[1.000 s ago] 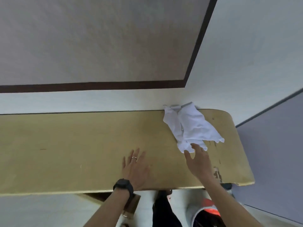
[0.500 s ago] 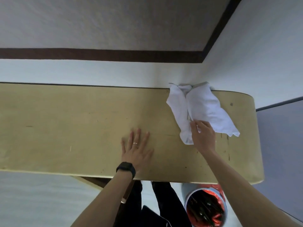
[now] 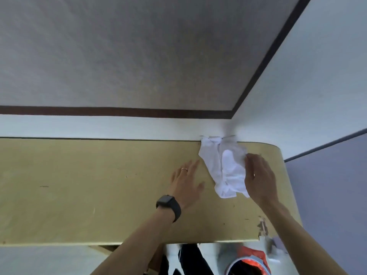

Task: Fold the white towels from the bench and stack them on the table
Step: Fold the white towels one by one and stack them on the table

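One white towel (image 3: 224,169) lay crumpled and bunched at the right end of the one bench (image 3: 79,185), up against the wall (image 3: 119,127); right hand (image 3: 260,175) gripped its right edge, fingers curled in; left hand (image 3: 186,183) lay flat just beside it, fingers spread.

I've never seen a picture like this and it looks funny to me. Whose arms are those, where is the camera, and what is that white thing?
There is no machine here, just a person. The camera sits on their head and looks down, so you see their own two arms reaching out. The left hand, with a black watch on its wrist, lies flat on the wooden surface. A crumpled white towel lies there too, near the wall. The right hand grips the towel's edge with curled fingers.
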`<action>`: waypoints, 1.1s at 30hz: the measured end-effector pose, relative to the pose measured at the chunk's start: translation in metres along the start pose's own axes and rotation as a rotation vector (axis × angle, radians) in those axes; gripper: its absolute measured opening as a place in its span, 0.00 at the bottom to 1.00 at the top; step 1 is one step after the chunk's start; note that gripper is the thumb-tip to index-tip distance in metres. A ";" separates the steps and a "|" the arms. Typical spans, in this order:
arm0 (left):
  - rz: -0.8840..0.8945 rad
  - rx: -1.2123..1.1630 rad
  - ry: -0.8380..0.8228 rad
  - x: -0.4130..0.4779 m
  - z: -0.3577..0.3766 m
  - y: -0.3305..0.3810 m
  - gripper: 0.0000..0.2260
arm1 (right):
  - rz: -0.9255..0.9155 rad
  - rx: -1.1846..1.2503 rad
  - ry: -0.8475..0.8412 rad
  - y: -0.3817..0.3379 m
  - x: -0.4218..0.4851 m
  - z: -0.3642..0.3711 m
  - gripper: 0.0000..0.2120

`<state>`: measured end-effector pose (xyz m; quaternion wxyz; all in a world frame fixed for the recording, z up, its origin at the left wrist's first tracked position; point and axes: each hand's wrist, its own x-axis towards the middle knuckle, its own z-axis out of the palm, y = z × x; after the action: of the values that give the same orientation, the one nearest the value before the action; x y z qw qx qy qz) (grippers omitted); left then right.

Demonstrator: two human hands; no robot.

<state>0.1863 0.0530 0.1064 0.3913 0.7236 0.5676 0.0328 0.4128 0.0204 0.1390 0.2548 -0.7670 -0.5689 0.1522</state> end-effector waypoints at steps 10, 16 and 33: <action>0.520 -0.065 0.059 -0.052 -0.101 0.066 0.15 | -0.360 -0.138 -0.234 -0.122 -0.048 -0.091 0.11; 0.364 -0.063 0.029 -0.104 -0.128 0.008 0.16 | -0.308 -0.019 -0.222 -0.151 -0.083 -0.072 0.07; 0.225 0.497 0.159 -0.109 -0.199 -0.137 0.15 | -0.246 -0.202 -0.145 -0.178 -0.056 0.012 0.11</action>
<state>-0.0590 0.0732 0.2047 0.1500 0.8510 0.5032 -0.0075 0.2479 0.0089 0.2260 0.1515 -0.7004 -0.6877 0.1170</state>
